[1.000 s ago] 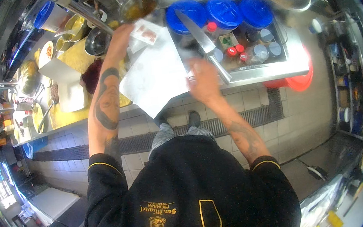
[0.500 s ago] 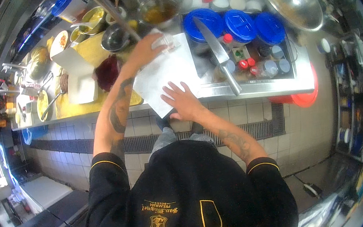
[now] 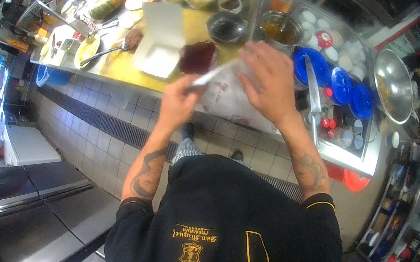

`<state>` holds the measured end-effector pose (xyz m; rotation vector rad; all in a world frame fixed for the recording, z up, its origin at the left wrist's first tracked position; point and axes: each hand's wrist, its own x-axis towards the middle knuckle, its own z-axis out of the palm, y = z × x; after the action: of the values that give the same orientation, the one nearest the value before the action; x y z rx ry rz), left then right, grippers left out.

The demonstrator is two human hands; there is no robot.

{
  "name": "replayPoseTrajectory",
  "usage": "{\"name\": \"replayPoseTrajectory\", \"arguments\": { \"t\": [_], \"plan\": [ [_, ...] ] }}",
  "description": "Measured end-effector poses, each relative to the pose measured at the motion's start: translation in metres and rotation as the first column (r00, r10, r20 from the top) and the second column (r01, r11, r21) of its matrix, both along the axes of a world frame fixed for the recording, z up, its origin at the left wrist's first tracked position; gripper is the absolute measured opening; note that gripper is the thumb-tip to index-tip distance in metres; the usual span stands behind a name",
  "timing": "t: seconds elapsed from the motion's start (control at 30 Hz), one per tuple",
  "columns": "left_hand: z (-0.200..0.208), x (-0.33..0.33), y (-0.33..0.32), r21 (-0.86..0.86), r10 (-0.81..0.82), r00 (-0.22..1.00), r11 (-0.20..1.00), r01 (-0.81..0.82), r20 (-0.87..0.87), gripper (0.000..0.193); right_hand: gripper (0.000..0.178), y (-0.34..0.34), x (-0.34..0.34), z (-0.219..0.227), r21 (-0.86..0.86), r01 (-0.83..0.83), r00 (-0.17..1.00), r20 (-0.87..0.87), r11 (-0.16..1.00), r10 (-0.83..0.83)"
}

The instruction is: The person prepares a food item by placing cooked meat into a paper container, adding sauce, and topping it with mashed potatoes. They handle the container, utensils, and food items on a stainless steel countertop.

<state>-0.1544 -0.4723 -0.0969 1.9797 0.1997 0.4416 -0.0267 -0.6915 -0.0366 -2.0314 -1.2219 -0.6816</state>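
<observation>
The steel counter carries a yellow board, on which an open white box sits. A white sheet with reddish marks spans between the two hands at the counter's front edge. The right hand bends over the sheet's right part, thumb spread; whether its fingers grip cannot be told. The left hand pinches the sheet's left edge. Just beyond lies a dark red piece.
</observation>
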Motion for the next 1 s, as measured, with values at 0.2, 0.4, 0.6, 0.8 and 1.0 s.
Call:
{"name": "replayPoseTrajectory", "arguments": {
  "t": [0.2, 0.4, 0.6, 0.8, 1.0],
  "plan": [
    [0.004, 0.02, 0.171, 0.007, 0.221, 0.966, 0.975, -0.222, -0.133, 0.035, 0.036, 0.11, -0.02, -0.051, -0.016, 0.03, 0.991, -0.128, 0.999, -0.031],
    [-0.05, 0.085, 0.297, 0.056, 0.096, 0.973, 0.995, -0.086, -0.212, 0.033, 0.041, 0.252, -0.02, -0.105, -0.125, 0.087, 0.871, -0.472, 0.988, -0.136],
    [-0.076, 0.102, 0.317, 0.014, -0.033, 0.966, 0.999, 0.038, -0.255, 0.029, 0.079, 0.261, -0.061, -0.124, -0.019, 0.573, 0.054, -0.997, 0.819, -0.061],
    [-0.091, 0.094, 0.326, -0.162, -0.085, 0.973, 0.986, 0.05, -0.215, 0.027, 0.07, 0.268, -0.117, -0.16, 0.133, 0.627, -0.154, -0.945, 0.768, 0.289],
    [-0.073, 0.11, 0.342, 0.053, -0.088, 0.965, 0.993, 0.104, -0.246, 0.028, 0.063, 0.147, -0.078, -0.137, 0.002, 0.572, 0.135, -0.987, 0.82, -0.091]
  ]
}}
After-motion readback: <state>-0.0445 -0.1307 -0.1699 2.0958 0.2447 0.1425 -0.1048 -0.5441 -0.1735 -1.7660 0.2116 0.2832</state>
